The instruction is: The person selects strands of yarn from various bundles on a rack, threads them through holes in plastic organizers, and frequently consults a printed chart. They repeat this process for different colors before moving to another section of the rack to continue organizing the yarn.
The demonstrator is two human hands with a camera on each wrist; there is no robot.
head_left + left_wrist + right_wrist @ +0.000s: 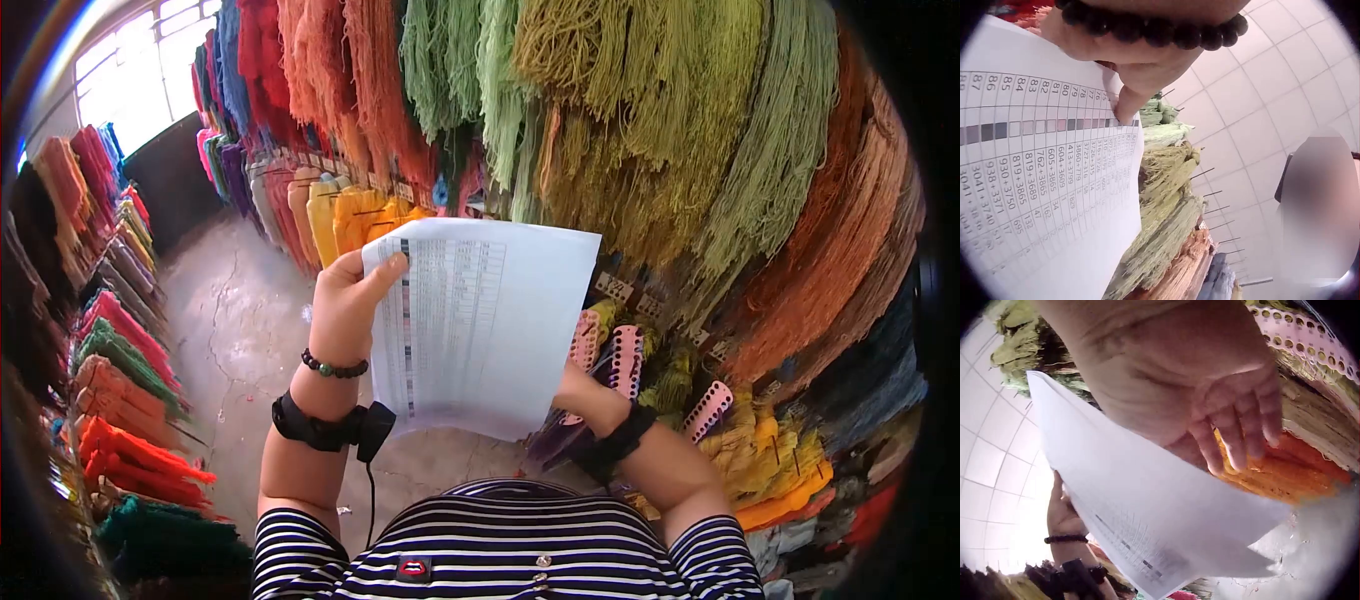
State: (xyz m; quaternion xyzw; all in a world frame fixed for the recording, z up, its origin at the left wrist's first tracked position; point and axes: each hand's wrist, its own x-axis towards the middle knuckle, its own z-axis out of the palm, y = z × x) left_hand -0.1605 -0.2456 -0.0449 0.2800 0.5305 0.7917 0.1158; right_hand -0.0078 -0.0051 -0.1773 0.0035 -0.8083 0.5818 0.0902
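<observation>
My left hand [350, 300] pinches printed paper sheets [500, 340] at their left edge, the thumb lying over the print. Rows of numbers and small colour squares run down the page, as the left wrist view shows from close by. My right hand [1179, 381] is behind the paper in the head view, with only the wrist and forearm showing there. From the right wrist camera its palm faces the lens, the fingers loosely extended beside the paper and holding nothing. Near that hand hang pink strips with holes [627, 360] and yellow yarn [770, 450].
Green yarn hanks [640, 60] hang thickly ahead, with rust-coloured hanks [840, 270] to the right. More yarn bundles [120, 390] line the left side, on racks with jutting metal rods. Between the rows runs a cracked concrete floor [235, 330]. A bright window [145, 60] is at the far left.
</observation>
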